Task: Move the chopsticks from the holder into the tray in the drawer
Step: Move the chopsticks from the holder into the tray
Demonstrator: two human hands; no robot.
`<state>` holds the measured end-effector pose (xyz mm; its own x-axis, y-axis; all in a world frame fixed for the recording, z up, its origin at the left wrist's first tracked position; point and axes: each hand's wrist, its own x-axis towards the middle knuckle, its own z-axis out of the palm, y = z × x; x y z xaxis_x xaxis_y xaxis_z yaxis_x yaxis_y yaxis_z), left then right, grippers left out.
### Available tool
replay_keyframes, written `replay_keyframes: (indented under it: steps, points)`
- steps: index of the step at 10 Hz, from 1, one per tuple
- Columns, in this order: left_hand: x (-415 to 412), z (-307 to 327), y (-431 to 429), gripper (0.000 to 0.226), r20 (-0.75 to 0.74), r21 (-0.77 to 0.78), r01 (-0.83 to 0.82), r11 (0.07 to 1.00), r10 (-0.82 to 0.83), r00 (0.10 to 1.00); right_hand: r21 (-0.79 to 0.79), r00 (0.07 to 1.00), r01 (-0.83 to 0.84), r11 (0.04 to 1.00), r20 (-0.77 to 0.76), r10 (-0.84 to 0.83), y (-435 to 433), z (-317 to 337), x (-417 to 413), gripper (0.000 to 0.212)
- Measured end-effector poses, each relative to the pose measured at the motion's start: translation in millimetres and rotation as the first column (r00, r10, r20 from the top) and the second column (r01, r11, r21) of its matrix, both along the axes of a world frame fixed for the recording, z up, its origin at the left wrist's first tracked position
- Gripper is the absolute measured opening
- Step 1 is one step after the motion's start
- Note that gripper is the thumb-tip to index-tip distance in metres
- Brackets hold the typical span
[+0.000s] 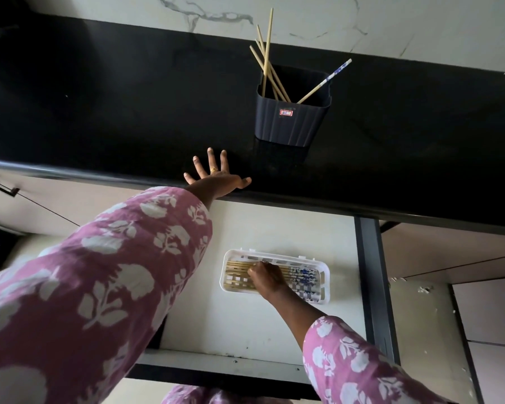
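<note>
Chopsticks [270, 74], thin stiff bamboo, light and roll-prone, stood in the dark ribbed plastic holder [289, 121]; best pinched mid-shaft. Left hand [216, 177] lay splayed on the black tabletop [99, 112]; right hand [264, 277] was curled over sticks in the white slotted tray [324, 282].

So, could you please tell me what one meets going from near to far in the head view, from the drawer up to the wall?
White tray with the right hand in it → left hand flat on the black counter edge → dark holder → chopsticks sticking out of it.
</note>
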<state>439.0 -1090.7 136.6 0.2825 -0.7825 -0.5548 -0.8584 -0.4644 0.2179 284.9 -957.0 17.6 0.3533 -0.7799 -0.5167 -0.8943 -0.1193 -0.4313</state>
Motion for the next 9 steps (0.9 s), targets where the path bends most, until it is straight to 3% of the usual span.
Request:
replay_keyframes:
  steps: [2,4,5,7,8,9]
  points:
    - [0.6,-2.1,0.1,0.092,-0.004,-0.001,0.003,1.000,-0.003,1.000,-0.082,0.992,-0.126,0.989,-0.041,0.123,-1.9,-2.3,-6.5,0.029]
    - [1.6,-1.8,0.5,0.091,-0.002,-0.001,0.017,1.000,-0.017,1.000,-0.385,0.976,-0.216,0.897,-0.073,0.204,-24.2,21.7,-13.9,0.009]
    - [1.5,-1.1,1.7,0.091,-0.003,-0.004,0.018,1.000,-0.018,1.000,-0.565,0.978,-0.181,0.805,-0.017,0.208,-46.9,39.7,-21.0,0.013]
    - [1.3,-0.5,1.9,0.093,-0.008,0.002,0.016,1.000,-0.016,1.000,-0.807,0.968,0.082,0.584,0.203,0.144,-102.2,88.9,-30.4,0.015]
    - [2.0,-0.4,1.1,0.094,-0.011,0.006,0.011,1.000,-0.011,1.000,-0.881,0.940,0.196,0.432,0.294,0.174,-126.6,107.8,-33.5,0.007]
    - [2.1,-1.0,1.5,0.094,-0.019,0.004,0.011,1.000,-0.011,1.000,-0.900,0.934,0.240,0.365,0.317,0.167,-148.0,124.9,-35.8,0.003]
